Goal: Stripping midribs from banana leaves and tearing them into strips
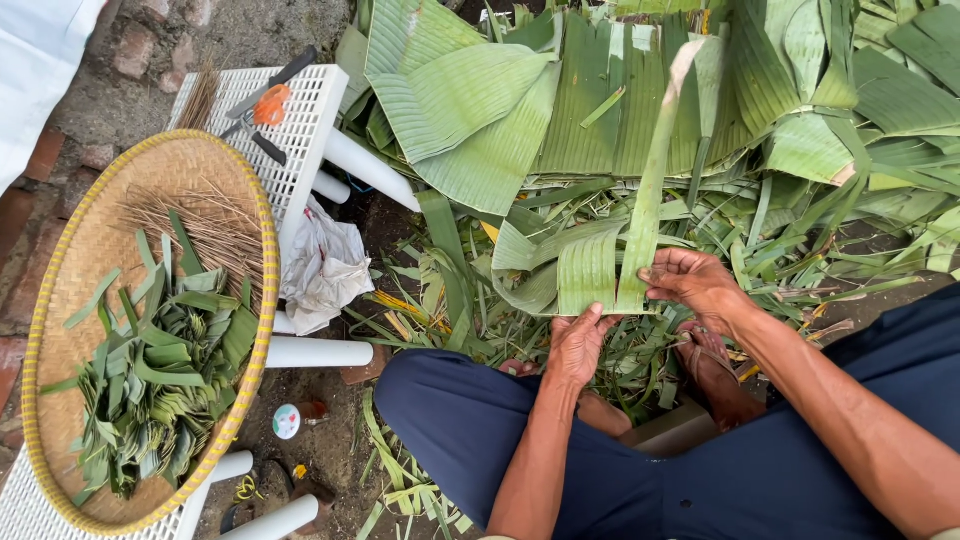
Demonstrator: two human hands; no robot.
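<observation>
Head view: both hands (left, right) grip the banana leaf strip.

Ground: we see banana leaves piled beyond our fingers.
White stool: left of our fingers, bearing woven tray, scissors.

White plastic stool on brick-edged dirt ground.

Banana leaf strip: pale green, fine ribbed lines. Woven tray: tan w/ yellow rim, dark green folded pcs seen inside. Plastic stool: white lattice. Scissors: orange & black. Trousers: navy.
</observation>
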